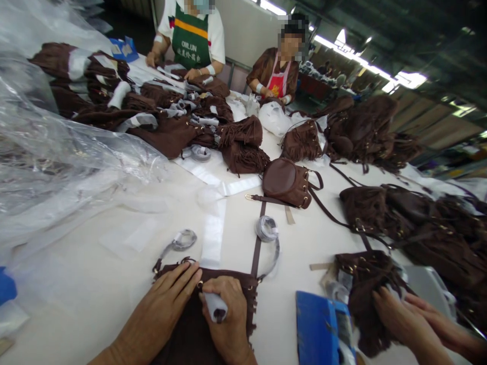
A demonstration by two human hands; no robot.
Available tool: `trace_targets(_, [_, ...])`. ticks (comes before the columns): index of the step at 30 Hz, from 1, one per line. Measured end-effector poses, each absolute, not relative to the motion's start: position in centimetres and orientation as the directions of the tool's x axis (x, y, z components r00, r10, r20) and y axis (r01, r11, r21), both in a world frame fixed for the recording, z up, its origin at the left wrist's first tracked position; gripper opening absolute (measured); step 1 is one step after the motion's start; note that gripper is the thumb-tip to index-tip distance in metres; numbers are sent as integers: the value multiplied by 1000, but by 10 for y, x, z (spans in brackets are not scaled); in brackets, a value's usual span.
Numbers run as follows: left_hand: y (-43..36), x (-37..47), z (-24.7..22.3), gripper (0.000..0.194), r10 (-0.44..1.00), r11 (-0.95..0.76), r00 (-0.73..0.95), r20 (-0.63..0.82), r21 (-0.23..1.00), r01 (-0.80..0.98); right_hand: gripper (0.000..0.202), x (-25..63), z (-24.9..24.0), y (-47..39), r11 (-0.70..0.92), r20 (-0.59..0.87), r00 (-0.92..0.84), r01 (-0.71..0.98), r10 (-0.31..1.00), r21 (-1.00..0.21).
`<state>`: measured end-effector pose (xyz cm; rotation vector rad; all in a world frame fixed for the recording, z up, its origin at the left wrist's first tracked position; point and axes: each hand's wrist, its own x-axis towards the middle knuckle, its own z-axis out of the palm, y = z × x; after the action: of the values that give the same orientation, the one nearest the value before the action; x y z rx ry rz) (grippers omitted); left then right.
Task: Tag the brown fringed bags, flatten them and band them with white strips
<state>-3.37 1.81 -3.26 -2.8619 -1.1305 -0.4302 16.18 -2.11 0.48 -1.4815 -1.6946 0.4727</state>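
A dark brown fringed drawstring bag (pixel 190 334) lies flat on the table in front of me. My left hand (pixel 163 299) rests on its upper left part, fingers stretched out along the top edge. In my right hand (pixel 232 319) is a small white-wrapped roll (pixel 216 305) with a dark core showing at its end, gripped over the bag by a metal eyelet. Wrapped strap coils reach out from both top corners, a left coil (pixel 184 239) and a right coil (pixel 266 229). Beyond the top edge runs a shiny white strip (pixel 213 235).
At right a co-worker's hands (pixel 397 317) handle another brown bag (pixel 367 284) beside a blue box (pixel 317 329). A round-based brown bag (pixel 281 180) lies ahead. Bag piles (pixel 171 132) and clear plastic sheeting (pixel 76 152) fill the left. Two people stand across the table.
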Motion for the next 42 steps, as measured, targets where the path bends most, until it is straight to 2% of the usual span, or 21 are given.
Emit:
trace_targets(5, [18, -34, -31, 65, 659, -740, 708, 253, 48, 671, 19, 167, 2, -23, 154, 213, 67, 488, 975, -859])
trace_targets(9, [18, -36, -31, 67, 678, -727, 703, 218, 55, 684, 19, 169, 2, -25, 127, 174, 83, 397, 981, -909])
trace_targets(15, [19, -34, -38, 64, 672, -727, 685, 282, 74, 682, 17, 171, 1, -27, 72, 99, 114, 220, 989, -973])
trace_targets(18, [19, -32, -38, 60, 701, -704, 662, 267, 104, 703, 18, 169, 0, -27, 113, 150, 83, 343, 985, -932])
trace_targets(21, [15, -28, -27, 58, 721, -684, 633, 280, 147, 714, 25, 164, 3, -28, 218, 271, 8, 567, 963, -794])
trace_targets(23, [8, -24, -15, 61, 723, -684, 624, 296, 181, 707, 34, 162, 6, -30, 266, 314, -42, 646, 948, -715])
trace_targets(28, [-8, -18, -9, 71, 730, -683, 619, 289, 302, 664, 52, 159, 9, -36, 239, 297, -62, 756, 953, -609])
trace_targets(31, [-11, -18, -19, 78, 742, -670, 596, 307, 351, 653, 60, 163, 13, -43, 269, 258, -137, 756, 956, -597])
trace_targets(34, [-13, -20, -17, 94, 747, -665, 582, 323, 360, 654, 70, 173, 26, -44, 321, 254, -200, 677, 946, -662])
trace_targets(36, [-13, -23, -8, 98, 731, -683, 589, 346, 353, 640, 60, 178, 39, -33, 291, 265, -139, 630, 954, -720])
trace_targets(39, [-2, -30, 9, 77, 718, -694, 578, 388, 325, 643, 36, 173, 55, 7, 240, 263, -64, 649, 963, -722])
trace_targets(42, [18, -37, 21, 51, 775, -626, 548, 314, 262, 735, 33, 154, 57, 58, 271, 203, -182, 729, 962, -629])
